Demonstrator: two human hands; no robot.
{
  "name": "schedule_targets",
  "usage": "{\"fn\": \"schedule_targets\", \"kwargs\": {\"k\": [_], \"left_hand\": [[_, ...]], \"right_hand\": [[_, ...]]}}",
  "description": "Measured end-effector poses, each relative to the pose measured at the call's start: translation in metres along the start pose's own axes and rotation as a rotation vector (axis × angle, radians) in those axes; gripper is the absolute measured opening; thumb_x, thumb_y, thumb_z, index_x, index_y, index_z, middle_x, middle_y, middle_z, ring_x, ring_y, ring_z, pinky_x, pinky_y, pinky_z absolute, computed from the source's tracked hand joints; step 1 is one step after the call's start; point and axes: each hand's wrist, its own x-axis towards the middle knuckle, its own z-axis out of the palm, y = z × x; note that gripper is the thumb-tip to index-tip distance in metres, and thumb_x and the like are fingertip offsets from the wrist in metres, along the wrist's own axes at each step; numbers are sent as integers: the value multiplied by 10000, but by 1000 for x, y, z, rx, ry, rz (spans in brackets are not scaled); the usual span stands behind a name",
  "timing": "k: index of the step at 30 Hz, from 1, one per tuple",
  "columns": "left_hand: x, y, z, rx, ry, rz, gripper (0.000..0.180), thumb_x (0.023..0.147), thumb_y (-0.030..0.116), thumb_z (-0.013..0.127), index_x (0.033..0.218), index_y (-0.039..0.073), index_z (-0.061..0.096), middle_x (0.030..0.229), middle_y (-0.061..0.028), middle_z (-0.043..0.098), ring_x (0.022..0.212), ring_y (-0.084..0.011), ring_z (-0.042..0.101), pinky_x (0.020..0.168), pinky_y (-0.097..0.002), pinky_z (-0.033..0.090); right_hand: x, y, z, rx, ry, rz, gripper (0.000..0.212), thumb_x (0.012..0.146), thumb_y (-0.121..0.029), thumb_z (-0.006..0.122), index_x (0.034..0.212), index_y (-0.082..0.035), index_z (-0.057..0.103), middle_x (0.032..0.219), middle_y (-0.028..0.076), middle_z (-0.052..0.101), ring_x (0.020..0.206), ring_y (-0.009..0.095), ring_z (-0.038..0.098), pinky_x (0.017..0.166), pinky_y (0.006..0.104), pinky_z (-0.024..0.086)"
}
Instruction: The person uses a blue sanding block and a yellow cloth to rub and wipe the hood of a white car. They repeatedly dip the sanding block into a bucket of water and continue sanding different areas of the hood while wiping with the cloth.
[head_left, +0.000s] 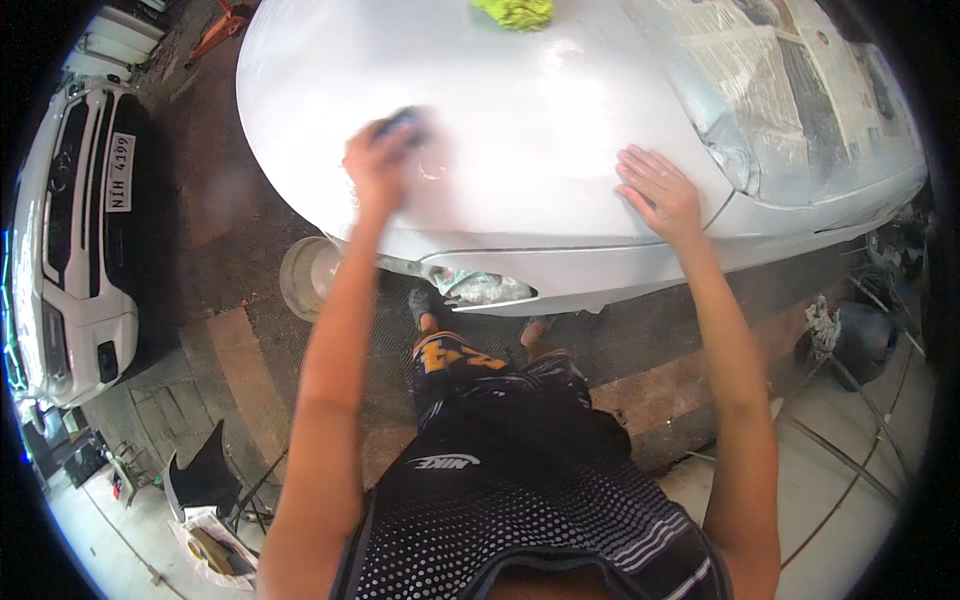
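Note:
A pale white car hood (520, 170) spreads out in front of me, its surface glossy in places. My left hand (376, 165) is closed around a small dark block (404, 126) on the left part of the hood; motion blurs both, so the block's exact kind is unclear. Flat on the hood's right side, near the seam by the windshield, rests my right hand (660, 195) with its fingers stretched out and nothing in it. A crumpled yellow-green cloth (515, 10) lies on the hood at the far edge of view.
Newspaper and plastic film (790, 90) cover the windshield. The headlight (490, 288) is wrapped too. A pale bucket (308, 275) stands by the front bumper. Another white vehicle (85, 230) is at left. A black panel (205, 475) and metal stand bars (840, 455) flank me.

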Motion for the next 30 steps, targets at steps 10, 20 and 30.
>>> {"fn": "schedule_targets", "kwargs": {"k": [10,20,30], "left_hand": [[18,157,64,205,-368,314,439,858,208,777,1268,360,735,1283,-60,600,1163,-297,547,998,-474,407],[69,126,50,118,-526,713,439,865,315,788,1300,326,724,1051,-79,614,927,-282,571,806,-414,482],[80,-102,-65,56,-443,607,485,751,135,879,1225,140,780,908,-144,586,797,-295,533,686,-407,493]], "right_hand": [[-11,-1,13,64,202,79,193,869,-179,802,1030,-74,794,1193,59,765,1193,210,693,1047,395,540],[-27,-3,37,-272,513,574,307,921,-235,757,1150,-29,751,1323,147,698,1332,296,597,1155,485,414],[-2,-80,114,-411,787,1341,731,1064,-489,482,1596,-10,337,1700,217,216,1579,453,93,1252,611,118]]}}
